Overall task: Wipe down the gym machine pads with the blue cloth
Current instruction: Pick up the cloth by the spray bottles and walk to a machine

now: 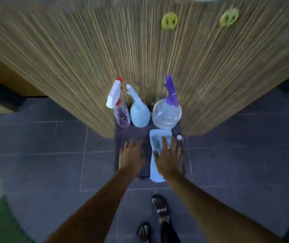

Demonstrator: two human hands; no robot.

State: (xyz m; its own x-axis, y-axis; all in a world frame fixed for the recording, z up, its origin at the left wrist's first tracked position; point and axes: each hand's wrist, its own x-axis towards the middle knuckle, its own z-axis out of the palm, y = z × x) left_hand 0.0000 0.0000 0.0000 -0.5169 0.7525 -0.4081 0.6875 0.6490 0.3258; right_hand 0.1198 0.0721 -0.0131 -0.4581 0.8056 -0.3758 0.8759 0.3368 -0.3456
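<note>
Blue cloth [155, 165], folded long, lies at frame centre on the right half of a dark mat [131, 134] covering a small surface; its near end hangs just past the mat's front edge. Right hand [169, 159] flat on the cloth, fingers spread, palm down, nothing gripped. Left hand [131, 155] flat on the bare mat just left of the cloth, fingers also open, holding nothing.

Behind the hands, along the mat's far edge against a reed-clad wall [87, 58]: a clear spray bottle with red-and-white trigger [118, 104], a little liquid in it; a pale blue bottle [139, 111] touching it; a round clear bottle with purple trigger [167, 111], contents hard to tell. A small white cap [179, 137] sits near the mat's right edge.

Grey tiled floor [44, 146] open on both sides of the surface. Two sandalled feet [161, 207] at lower centre. Two green hooks [169, 21] on the wall, upper right.
</note>
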